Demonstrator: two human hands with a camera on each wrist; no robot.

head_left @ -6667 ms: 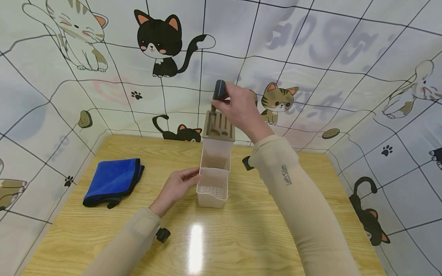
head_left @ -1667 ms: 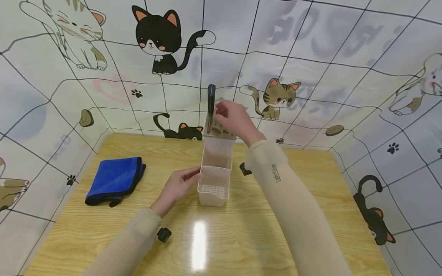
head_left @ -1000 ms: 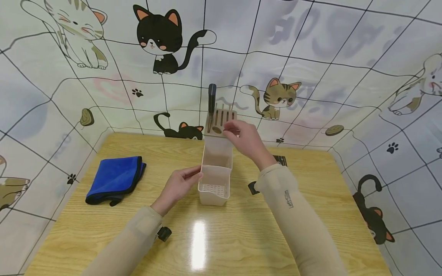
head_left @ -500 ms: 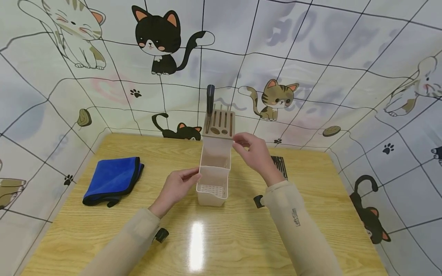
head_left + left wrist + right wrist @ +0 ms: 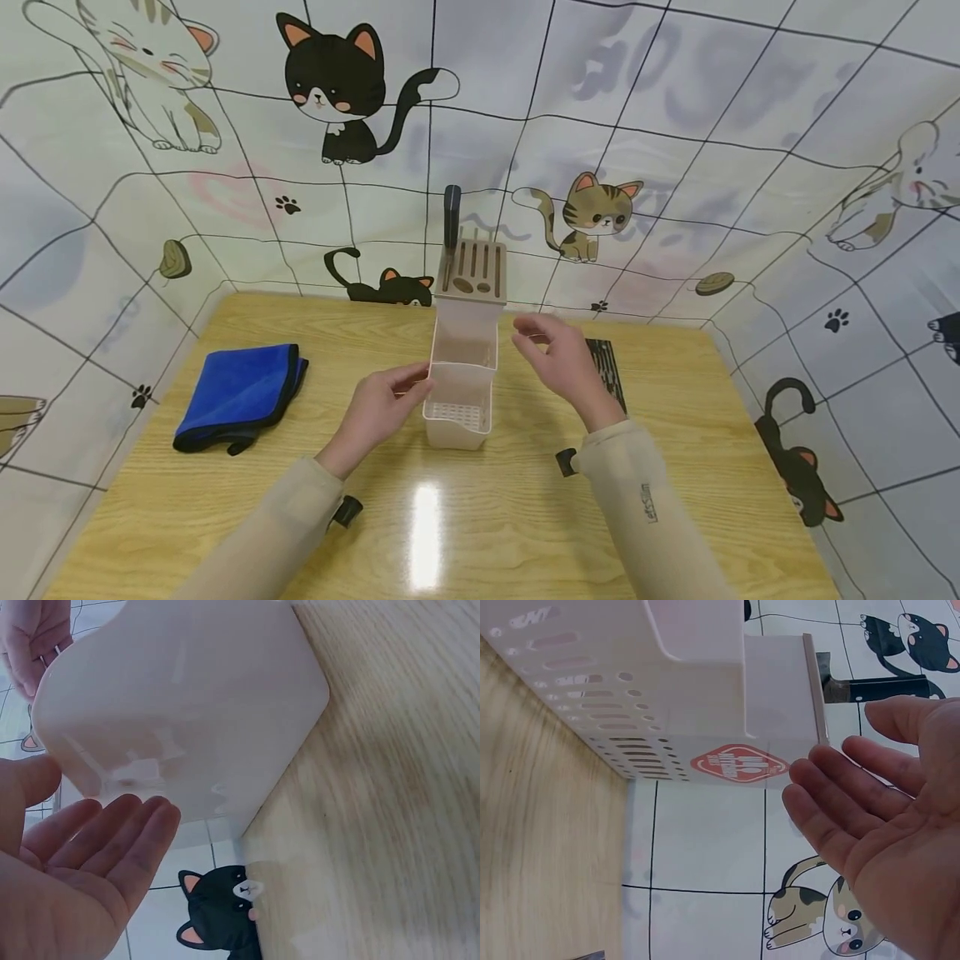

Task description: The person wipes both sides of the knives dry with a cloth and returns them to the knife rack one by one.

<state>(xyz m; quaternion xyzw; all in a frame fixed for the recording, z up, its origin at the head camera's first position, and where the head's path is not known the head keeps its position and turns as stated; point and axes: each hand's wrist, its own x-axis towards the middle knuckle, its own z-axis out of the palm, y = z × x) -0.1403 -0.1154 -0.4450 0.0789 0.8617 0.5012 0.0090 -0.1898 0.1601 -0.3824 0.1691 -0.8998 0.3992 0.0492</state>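
Note:
A pale plastic knife holder (image 5: pixel 459 387) with stepped compartments stands upright at the middle of the table. Its brown slotted top (image 5: pixel 472 271) carries a knife (image 5: pixel 452 217) in the leftmost slot, black handle upward. My left hand (image 5: pixel 378 408) rests against the holder's left side, fingers nearly straight. In the left wrist view its fingertips lie right at the holder's wall and the thumb is near the front edge. To the right of the holder, my right hand (image 5: pixel 558 358) is held in the air with relaxed fingers and nothing in them. The right wrist view shows the holder's perforated side (image 5: pixel 630 705) and a red label.
A folded blue cloth (image 5: pixel 242 392) with black edging lies on the left of the wooden table (image 5: pixel 480 533). A flat black striped item (image 5: pixel 609 371) lies partly behind my right hand. Cat-printed wall sheeting (image 5: pixel 487 108) rises behind and at both sides.
Earlier my right hand held the knife by its handle at the slot. It has since released the knife, drawn down along the holder and away to the right. The left hand stays put.

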